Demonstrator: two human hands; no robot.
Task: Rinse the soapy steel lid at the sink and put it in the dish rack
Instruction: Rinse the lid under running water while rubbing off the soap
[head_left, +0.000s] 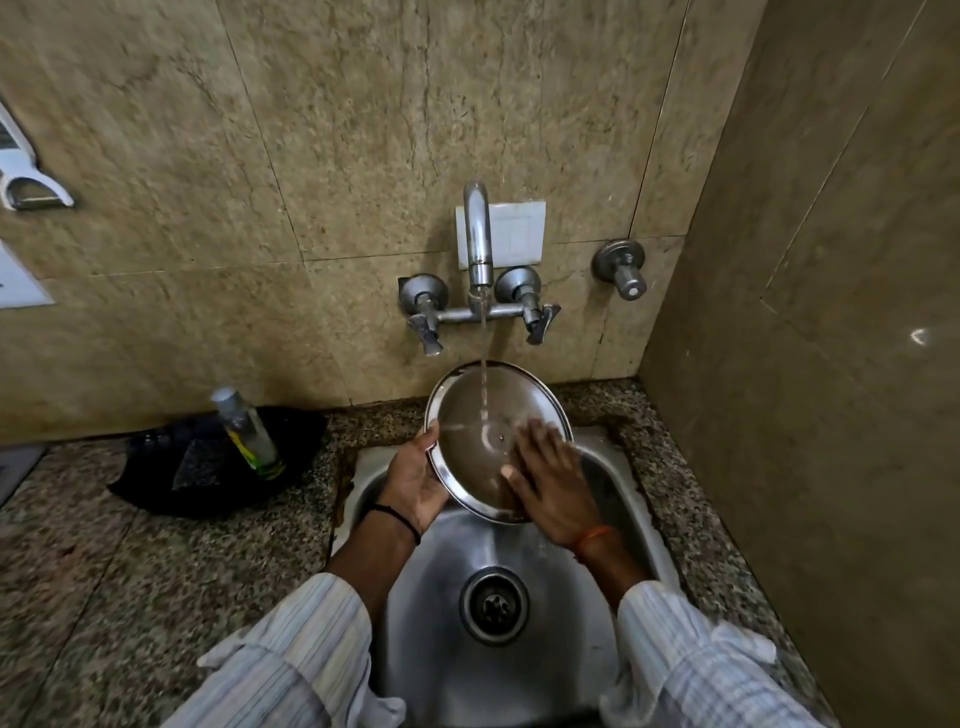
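A round steel lid (475, 415) is held tilted over the steel sink (441, 561), its inner face toward me. Water runs from the wall tap (478, 239) in a thin stream onto the middle of the lid. My left hand (413, 480) grips the lid's left rim from below. My right hand (550, 480) lies flat on the lid's lower right face, fingers spread and blurred. The dish rack is not in view.
A clear bottle (247, 434) stands on a black cloth (208, 467) on the speckled counter left of the sink. Two tap handles (537, 317) and a separate valve (623, 267) stick out of the tiled wall. A side wall closes in on the right.
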